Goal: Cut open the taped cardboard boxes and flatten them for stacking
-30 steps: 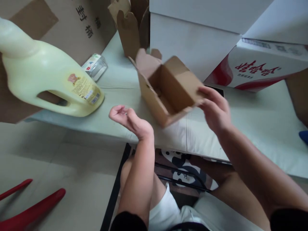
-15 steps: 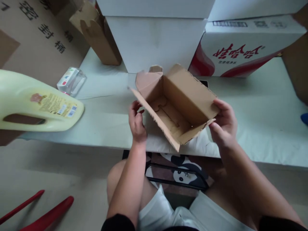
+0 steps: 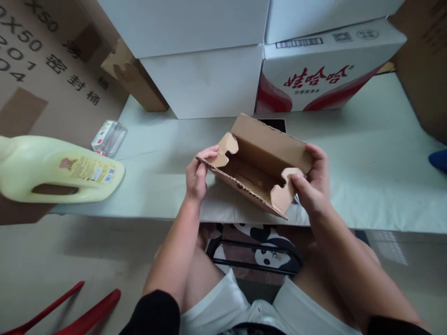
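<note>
Between my hands is a small brown cardboard box (image 3: 268, 139), its top open and tilted toward me. Two notched end flaps fold inward over its opening. My left hand (image 3: 199, 173) grips the left end, fingers on the left flap (image 3: 226, 148) and thumb near the front wall's corner. At the other end my right hand (image 3: 316, 181) is closed on the box, thumb pressing the right flap (image 3: 284, 190) and fingers behind the back wall. The inside is shadowed, and I see only cardboard in it. A dark flat object (image 3: 274, 124) lies partly hidden behind the box.
White cartons (image 3: 206, 83) and a red-and-white carton (image 3: 307, 79) stand at the back of the table (image 3: 366, 163). A pale yellow jug (image 3: 63, 170), a clear plastic pack (image 3: 110, 137) and a tall brown box (image 3: 139, 79) are on the left. A blue object (image 3: 439, 160) sits far right.
The end flaps have folded inward over the box opening. My left hand has gone from beside the box to gripping its left end. The view has shifted slightly.
</note>
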The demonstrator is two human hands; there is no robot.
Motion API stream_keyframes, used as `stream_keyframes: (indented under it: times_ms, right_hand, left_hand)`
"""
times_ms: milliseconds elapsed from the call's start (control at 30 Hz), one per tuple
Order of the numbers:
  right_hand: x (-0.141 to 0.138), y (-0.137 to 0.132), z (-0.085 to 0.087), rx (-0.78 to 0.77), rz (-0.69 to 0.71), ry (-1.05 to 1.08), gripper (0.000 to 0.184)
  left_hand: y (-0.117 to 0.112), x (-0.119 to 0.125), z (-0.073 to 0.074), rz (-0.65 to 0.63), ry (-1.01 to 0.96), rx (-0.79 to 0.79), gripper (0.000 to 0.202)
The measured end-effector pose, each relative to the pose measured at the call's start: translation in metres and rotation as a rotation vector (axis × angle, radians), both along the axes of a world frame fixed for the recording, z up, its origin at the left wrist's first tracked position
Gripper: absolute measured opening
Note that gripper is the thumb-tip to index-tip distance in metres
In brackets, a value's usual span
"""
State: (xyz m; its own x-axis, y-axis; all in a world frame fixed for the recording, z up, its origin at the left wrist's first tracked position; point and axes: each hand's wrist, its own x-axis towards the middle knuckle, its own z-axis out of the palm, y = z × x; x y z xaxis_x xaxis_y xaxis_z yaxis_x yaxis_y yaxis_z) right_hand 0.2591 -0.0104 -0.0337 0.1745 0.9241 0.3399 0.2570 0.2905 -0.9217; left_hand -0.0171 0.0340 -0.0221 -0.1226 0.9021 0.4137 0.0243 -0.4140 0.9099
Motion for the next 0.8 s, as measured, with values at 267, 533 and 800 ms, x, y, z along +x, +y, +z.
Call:
stream_keyframes:
  times_ms: [267, 533, 800]
  right_hand:
    - [-0.018, -0.011, 0.005, -0.074, -0.051, 0.15, 0.095]
    - [-0.004, -0.001, -0.003, 0.069, 0.201, 0.186, 0.026]
    - [-0.007, -0.01, 0.001, 0.086, 0.26, 0.15, 0.018]
  left_hand:
    - [-0.004, 0.008, -0.014, 0.098, 0.017, -0.014, 0.043]
    - [-0.002, 0.012, -0.02, 0.082, 0.051, 0.052, 0.041]
    - [0.0, 0.006, -0.019, 0.062, 0.122, 0.14, 0.033]
